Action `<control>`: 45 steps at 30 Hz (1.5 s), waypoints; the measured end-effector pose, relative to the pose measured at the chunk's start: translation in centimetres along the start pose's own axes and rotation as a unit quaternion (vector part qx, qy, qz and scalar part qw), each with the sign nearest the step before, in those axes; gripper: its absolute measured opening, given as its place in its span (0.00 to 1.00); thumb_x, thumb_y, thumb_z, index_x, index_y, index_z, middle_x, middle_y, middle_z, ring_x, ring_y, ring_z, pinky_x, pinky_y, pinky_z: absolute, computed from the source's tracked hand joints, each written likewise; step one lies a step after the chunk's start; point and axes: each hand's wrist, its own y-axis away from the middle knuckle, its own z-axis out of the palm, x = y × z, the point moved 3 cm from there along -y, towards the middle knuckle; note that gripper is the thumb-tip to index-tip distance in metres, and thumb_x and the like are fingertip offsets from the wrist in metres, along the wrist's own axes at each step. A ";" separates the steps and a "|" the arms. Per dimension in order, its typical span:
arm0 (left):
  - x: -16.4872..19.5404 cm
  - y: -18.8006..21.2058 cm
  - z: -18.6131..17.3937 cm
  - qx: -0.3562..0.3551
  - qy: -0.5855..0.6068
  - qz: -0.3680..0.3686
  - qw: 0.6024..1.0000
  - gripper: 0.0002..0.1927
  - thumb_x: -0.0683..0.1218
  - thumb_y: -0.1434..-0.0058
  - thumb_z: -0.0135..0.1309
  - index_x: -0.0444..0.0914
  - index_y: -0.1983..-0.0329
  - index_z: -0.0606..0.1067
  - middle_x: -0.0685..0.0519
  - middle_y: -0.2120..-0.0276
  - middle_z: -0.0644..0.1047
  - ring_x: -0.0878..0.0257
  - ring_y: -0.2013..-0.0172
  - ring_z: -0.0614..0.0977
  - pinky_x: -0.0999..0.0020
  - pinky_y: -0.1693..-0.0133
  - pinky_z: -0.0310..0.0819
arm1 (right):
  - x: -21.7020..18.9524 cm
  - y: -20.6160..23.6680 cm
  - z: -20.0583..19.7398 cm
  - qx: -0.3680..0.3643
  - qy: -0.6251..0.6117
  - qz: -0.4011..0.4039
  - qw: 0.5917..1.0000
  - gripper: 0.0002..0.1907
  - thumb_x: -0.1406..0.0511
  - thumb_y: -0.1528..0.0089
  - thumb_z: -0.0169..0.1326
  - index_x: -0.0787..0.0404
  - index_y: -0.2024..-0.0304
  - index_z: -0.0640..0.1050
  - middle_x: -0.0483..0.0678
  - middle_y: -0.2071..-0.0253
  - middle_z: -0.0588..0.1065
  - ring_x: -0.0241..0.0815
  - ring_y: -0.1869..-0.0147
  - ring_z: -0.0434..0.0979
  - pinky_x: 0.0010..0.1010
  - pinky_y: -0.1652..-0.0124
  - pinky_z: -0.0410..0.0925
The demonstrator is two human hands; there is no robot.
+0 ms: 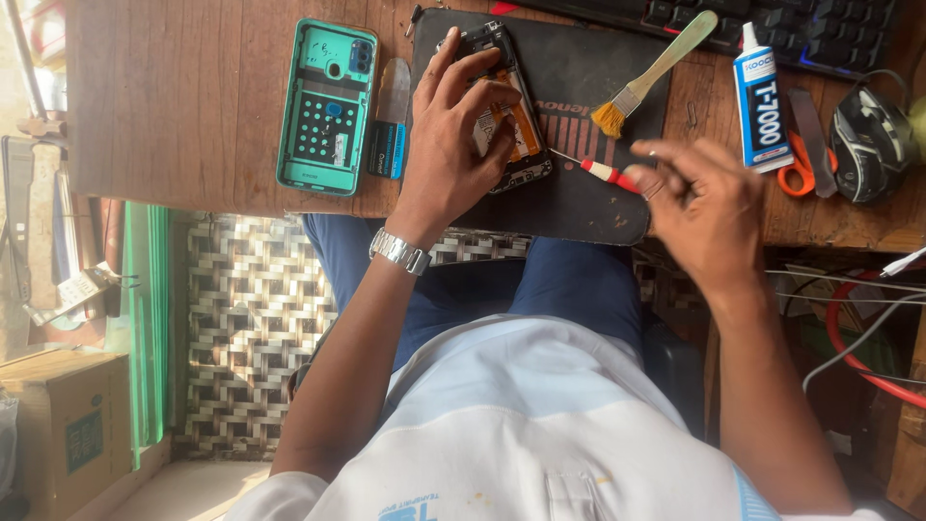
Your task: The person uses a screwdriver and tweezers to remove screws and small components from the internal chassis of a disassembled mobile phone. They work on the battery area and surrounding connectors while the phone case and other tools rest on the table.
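Observation:
An opened phone (516, 125) with exposed orange and black innards lies on a dark mat (579, 87) on the wooden desk (174, 96). My left hand (453, 135) rests on it, fingers spread and pressing its body down. My right hand (699, 198) hovers at the mat's right edge, fingers pinched on the red and white handle of a small screwdriver (598, 171), whose thin tip points left toward the phone. A teal phone back cover (328, 106) lies inside-up to the left of the mat.
A yellow-bristled brush (651, 72) lies on the mat. A white and blue glue tube (759, 96), orange-handled scissors (801, 159), a black mouse (868, 140) and a keyboard (772, 24) sit at the right. A small dark pry card (389, 145) lies beside the cover. Cables (868, 309) hang under the desk.

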 end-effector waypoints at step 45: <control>0.1 0.4 0.8 0.005 0.015 0.011 1.000 0.13 0.41 0.37 0.63 0.46 0.50 0.80 0.52 0.31 0.67 0.45 0.25 0.51 0.43 0.27 0.54 | 4.5 2.4 -2.0 0.079 0.081 0.084 0.990 0.09 0.64 0.34 0.72 0.62 0.62 0.85 0.42 0.76 0.70 0.33 0.74 0.67 0.28 0.70 0.59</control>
